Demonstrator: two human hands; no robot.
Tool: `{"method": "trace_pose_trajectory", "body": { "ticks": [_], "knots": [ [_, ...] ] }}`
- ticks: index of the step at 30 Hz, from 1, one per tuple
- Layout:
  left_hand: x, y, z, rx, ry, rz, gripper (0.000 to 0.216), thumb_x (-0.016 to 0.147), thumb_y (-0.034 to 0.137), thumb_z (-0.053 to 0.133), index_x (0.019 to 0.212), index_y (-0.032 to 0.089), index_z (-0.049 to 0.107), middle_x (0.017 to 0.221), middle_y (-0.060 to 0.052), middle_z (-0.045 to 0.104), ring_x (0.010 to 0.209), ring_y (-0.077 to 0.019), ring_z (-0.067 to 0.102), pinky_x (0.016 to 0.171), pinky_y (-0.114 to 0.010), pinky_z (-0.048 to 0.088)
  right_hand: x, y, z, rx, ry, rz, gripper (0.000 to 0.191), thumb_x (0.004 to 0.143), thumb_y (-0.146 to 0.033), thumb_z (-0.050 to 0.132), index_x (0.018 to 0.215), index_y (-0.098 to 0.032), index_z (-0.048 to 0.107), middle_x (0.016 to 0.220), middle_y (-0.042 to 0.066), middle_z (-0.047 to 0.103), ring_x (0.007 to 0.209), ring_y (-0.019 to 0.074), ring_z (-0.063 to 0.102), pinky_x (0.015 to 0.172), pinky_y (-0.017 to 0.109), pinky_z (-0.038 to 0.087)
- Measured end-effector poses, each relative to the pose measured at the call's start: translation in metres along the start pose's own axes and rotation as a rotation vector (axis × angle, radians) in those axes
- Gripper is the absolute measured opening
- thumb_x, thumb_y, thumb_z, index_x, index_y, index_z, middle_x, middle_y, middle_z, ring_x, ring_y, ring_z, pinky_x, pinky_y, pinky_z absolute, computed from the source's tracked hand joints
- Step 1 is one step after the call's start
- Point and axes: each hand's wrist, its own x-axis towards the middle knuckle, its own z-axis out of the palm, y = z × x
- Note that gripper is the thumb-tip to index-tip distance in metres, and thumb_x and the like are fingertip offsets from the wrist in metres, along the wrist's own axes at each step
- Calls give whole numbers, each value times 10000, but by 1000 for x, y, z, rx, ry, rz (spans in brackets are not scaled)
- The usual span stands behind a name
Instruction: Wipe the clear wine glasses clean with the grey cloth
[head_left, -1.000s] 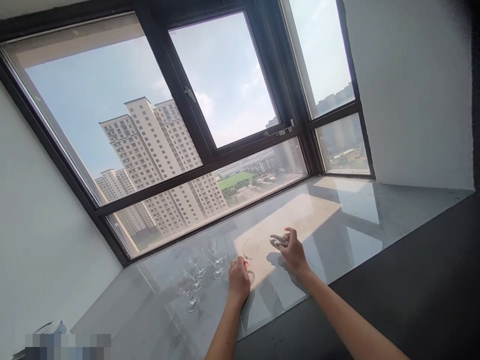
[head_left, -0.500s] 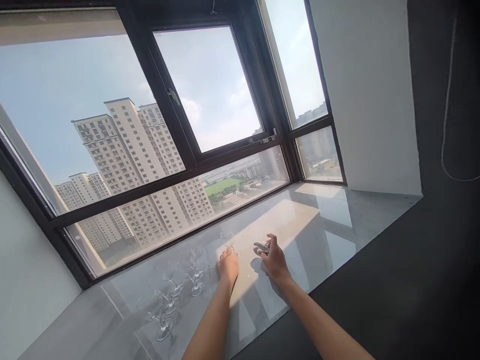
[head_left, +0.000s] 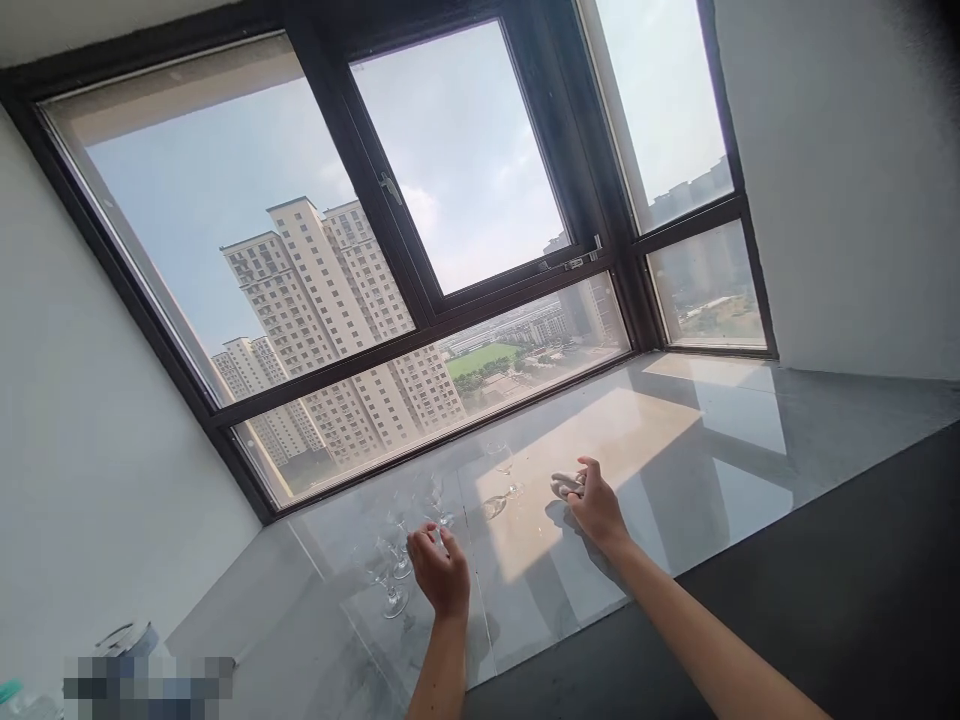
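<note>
Standing sunlit, 1 clear stemmed glass (head_left: 513, 489), grouped glasses (head_left: 403, 567) beside left hand (head_left: 441, 572)

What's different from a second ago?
The left hand moved a clear glass toward the window, let it go on the sunlit sill, then shifted left to the grouped glasses; whether it touches one is unclear. The right hand still holds the pale cloth; the grouped glasses stayed put.
</note>
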Motion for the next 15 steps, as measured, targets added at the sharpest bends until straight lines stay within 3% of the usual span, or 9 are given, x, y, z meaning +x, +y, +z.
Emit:
{"method": "trace_pose_trajectory", "body": {
  "ticks": [3,6,8,11,15],
  "knots": [
    [7,-15,7,7,94,-110,359,885,323,460,1203,165,408,1134,-135,514,1095,-256,513,966,-403,424,0,0,0,-25,-27,16,543,687,-177,508,1209,-238,372,913,45,587,771,195,582,620,272,412],
    [14,-23,23,48,-58,-317,551,859,322,504,1337,156,284,1291,-186,493,1213,-271,505,952,-399,440,-1,-1,-1,-56,-40,17,538,701,-169,484,1220,-233,357,917,41,585,769,192,586,626,273,410],
    [18,-27,32,72,-183,-449,579,857,309,497,1360,151,259,1321,-211,517,1164,-284,572,865,-404,470,-1,-1,-1,-74,-42,10,534,708,-158,469,1223,-235,349,908,40,584,769,193,590,620,268,409],
    [20,-34,39,68,-290,-486,493,844,256,490,1308,179,343,1191,-164,653,969,-280,670,819,-433,464,0,0,0,-75,-39,2,545,697,-149,472,1219,-243,349,883,32,589,750,192,593,616,266,416],
    [20,-39,40,80,-368,-454,308,853,238,492,1160,258,475,950,-39,740,927,-236,686,899,-422,414,0,1,3,-87,-26,-4,550,685,-156,465,1220,-238,366,901,45,606,765,208,607,638,291,434]
  ]
}}
